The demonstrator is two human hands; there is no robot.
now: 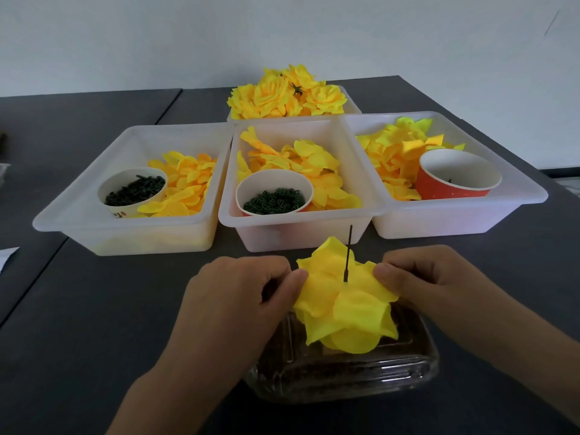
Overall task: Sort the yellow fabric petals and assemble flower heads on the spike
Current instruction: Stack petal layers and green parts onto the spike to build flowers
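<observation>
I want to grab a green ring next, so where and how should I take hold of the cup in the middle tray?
Grip the cup by its near rim, coming from above and the front. It sits in the front corner of the middle tray, open end up, with petals piled behind and to its right, so the near edge is the freest. Both hands, left and right, are pinching the flower now.

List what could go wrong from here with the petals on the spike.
1. Both the left hand and right hand pinch the petal layers beside the bare spike; a slip could prick the fingers.
2. Uneven pulling might tear the fabric at its pierced centre.
3. Pressing sideways could tip the clear base.
</observation>
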